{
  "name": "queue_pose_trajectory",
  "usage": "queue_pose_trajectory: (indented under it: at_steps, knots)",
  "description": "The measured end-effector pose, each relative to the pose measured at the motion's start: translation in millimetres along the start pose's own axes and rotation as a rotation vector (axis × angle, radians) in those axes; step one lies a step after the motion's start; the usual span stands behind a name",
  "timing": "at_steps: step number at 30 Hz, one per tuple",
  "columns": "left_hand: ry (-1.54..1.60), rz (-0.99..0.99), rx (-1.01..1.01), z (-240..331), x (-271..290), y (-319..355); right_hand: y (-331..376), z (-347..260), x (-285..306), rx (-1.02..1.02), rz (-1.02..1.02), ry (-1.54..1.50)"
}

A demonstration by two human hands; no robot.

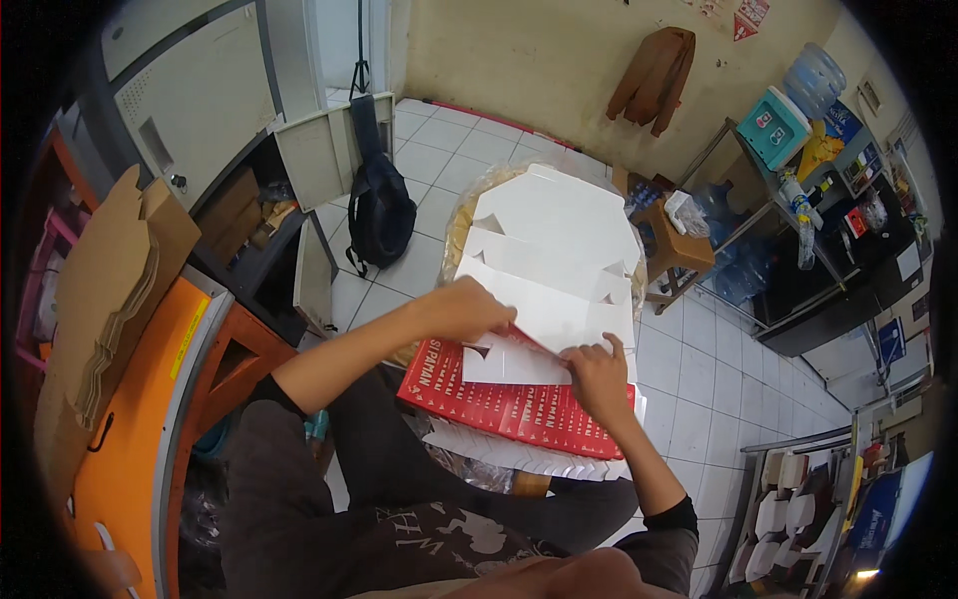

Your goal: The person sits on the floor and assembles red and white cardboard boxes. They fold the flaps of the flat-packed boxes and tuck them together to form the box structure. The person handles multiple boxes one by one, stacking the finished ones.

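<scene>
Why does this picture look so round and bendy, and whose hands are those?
There's no robot here. A person wears a wide, rounded camera lens on their head, looking down, so straight things bend near the edges. Those are that person's own bare hands: the left hand and the right hand. Together they hold a folded edge of the white cut-out cardboard sheet. Under its near end lie red cardboard pieces with white printing. What they rest on is mostly hidden.

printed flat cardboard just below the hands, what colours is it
Red with white lettering on the printed flat cardboard, seen best in the head view.
</scene>
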State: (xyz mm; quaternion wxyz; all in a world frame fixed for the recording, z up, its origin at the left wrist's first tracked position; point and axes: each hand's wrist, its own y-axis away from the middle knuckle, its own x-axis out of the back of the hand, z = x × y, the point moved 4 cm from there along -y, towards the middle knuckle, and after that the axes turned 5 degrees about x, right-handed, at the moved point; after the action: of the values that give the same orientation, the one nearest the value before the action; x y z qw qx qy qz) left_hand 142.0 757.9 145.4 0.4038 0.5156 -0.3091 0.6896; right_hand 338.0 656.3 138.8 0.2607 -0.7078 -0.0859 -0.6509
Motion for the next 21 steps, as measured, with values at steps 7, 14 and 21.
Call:
queue_pose_trajectory:
  at_steps: [7,14,21]
  knots:
    - [0.025,0.136,0.261,-41,-26,-13,-48,53,-25,-0.202,-0.292,-0.174]
    - [-0.34,0.393,0.146,-27,-40,-6,-16,43,-60,-0.11,0.118,0.033]
    - [-0.307,0.522,0.13,-35,-36,-2,-26,39,-46,-0.064,0.127,-0.022]
